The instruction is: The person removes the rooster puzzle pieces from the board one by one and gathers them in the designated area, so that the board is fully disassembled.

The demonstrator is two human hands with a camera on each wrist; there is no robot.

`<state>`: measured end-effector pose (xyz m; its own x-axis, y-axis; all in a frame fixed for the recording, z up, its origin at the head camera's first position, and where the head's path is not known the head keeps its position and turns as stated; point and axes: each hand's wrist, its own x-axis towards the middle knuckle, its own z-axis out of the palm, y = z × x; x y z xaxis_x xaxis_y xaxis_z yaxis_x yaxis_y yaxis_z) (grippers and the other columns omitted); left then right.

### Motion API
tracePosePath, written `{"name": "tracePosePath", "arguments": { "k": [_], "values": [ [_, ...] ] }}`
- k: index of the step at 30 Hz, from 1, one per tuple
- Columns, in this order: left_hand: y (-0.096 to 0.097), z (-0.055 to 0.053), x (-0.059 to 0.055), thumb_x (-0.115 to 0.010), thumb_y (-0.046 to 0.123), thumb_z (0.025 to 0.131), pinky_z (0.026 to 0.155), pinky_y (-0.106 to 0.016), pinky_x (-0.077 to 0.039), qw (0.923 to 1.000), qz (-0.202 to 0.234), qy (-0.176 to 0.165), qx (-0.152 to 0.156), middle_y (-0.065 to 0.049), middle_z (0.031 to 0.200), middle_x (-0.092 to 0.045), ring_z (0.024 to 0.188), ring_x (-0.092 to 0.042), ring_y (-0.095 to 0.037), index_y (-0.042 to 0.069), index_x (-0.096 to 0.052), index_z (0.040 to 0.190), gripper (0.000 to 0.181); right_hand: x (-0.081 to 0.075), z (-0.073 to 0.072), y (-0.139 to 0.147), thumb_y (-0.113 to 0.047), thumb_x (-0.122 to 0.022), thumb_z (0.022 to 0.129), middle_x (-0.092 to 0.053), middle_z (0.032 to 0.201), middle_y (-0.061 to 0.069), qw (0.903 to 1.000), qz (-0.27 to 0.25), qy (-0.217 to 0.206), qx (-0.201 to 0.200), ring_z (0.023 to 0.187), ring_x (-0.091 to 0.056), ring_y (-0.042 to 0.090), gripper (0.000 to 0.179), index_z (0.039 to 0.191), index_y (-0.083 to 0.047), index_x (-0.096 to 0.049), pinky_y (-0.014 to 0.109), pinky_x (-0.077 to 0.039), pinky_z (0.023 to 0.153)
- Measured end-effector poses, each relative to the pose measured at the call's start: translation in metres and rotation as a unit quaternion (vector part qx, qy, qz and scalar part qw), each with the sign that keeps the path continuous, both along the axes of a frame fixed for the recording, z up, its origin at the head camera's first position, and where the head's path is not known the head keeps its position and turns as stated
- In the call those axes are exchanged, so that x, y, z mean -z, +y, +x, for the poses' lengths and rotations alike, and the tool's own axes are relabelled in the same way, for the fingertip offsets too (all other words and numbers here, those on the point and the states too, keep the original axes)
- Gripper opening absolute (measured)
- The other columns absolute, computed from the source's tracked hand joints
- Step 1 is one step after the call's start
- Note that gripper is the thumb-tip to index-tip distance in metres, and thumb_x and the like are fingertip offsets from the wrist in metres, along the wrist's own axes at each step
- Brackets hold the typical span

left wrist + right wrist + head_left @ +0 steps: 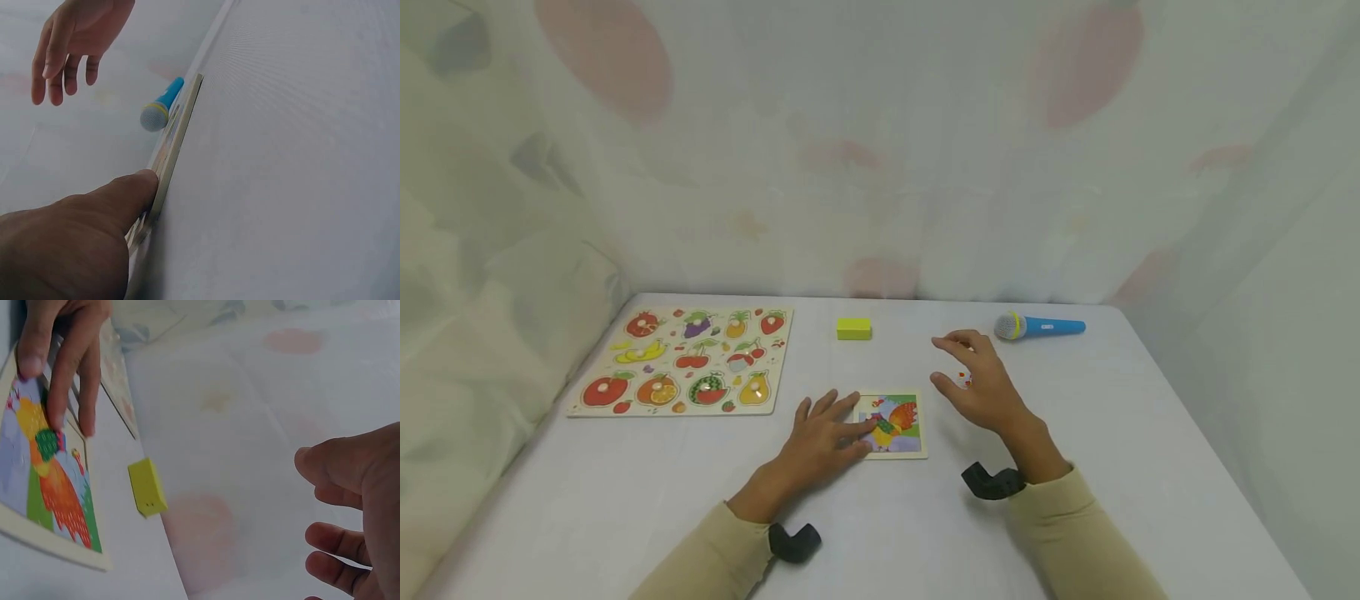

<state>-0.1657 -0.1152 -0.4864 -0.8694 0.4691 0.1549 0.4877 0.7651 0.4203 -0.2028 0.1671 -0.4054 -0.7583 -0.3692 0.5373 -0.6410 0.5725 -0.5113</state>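
A small square picture puzzle point(904, 451) with a pale frame and a colourful bird picture lies flat on the table. Spread fingers of my left hand point(822, 442) rest on its left part, and in the right wrist view those fingertips touch the picture point(47, 481). To the right, my right hand point(981, 387) is raised above the table, thumb and fingers apart with nothing between them. A small white thing with red marks point(964, 379) shows partly behind that hand, mostly hidden.
A fruit knob puzzle board point(681, 362) lies at the left. Toward the back stands a yellow block point(853, 329). A blue microphone point(1041, 326) with a grey head lies at the back right, near the right hand. Pale curtains point(880, 167) hang behind the white table.
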Motion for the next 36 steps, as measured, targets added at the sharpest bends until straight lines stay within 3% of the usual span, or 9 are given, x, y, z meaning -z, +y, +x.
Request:
{"name": "tracePosePath", "arguments": {
  "k": [8, 16, 31, 36],
  "values": [
    [0.001, 0.0, 0.001, -0.061, 0.049, 0.091, 0.105, -0.066, -0.009, 1.0, 0.002, -0.002, -0.003, -0.003, 0.15, -0.039, 0.14, -0.024, -0.037, 0.033, -0.064, 0.127, 0.04, 0.01, 0.0, -0.026, -0.019, -0.072, 0.087, -0.051, 0.125, 0.009, 0.9995, 0.021, -0.022, -0.009, 0.115, -0.045, 0.024, 0.046, 0.131, -0.011, -0.061, 0.047, -0.042, 0.093],
    [0.003, 0.0, 0.001, -0.06, 0.05, 0.091, 0.104, -0.066, -0.009, 1.0, -0.006, 0.004, -0.006, -0.003, 0.15, -0.039, 0.14, -0.023, -0.037, 0.034, -0.065, 0.127, 0.039, 0.029, -0.007, -0.04, -0.018, -0.073, 0.086, -0.05, 0.124, 0.008, 0.998, 0.019, -0.048, -0.036, 0.114, -0.044, 0.024, 0.044, 0.128, -0.011, -0.062, 0.046, -0.041, 0.093],
    [0.002, 0.0, -0.001, -0.061, 0.05, 0.091, 0.104, -0.067, -0.01, 0.9998, -0.014, 0.01, -0.004, -0.003, 0.15, -0.04, 0.139, -0.025, -0.037, 0.035, -0.064, 0.127, 0.039, 0.06, -0.018, -0.049, -0.018, -0.073, 0.086, -0.051, 0.122, 0.009, 0.9945, 0.039, -0.085, -0.047, 0.111, -0.044, 0.027, 0.042, 0.125, -0.007, -0.064, 0.049, -0.04, 0.091],
    [0.001, 0.001, -0.003, -0.061, 0.05, 0.091, 0.104, -0.067, -0.011, 0.9999, -0.011, 0.008, -0.003, -0.003, 0.15, -0.04, 0.139, -0.025, -0.038, 0.035, -0.065, 0.127, 0.039, 0.065, -0.018, -0.05, -0.021, -0.072, 0.087, -0.05, 0.124, 0.008, 0.9889, 0.064, -0.129, -0.034, 0.112, -0.042, 0.026, 0.042, 0.127, -0.01, -0.064, 0.05, -0.036, 0.093]
  ]
}}
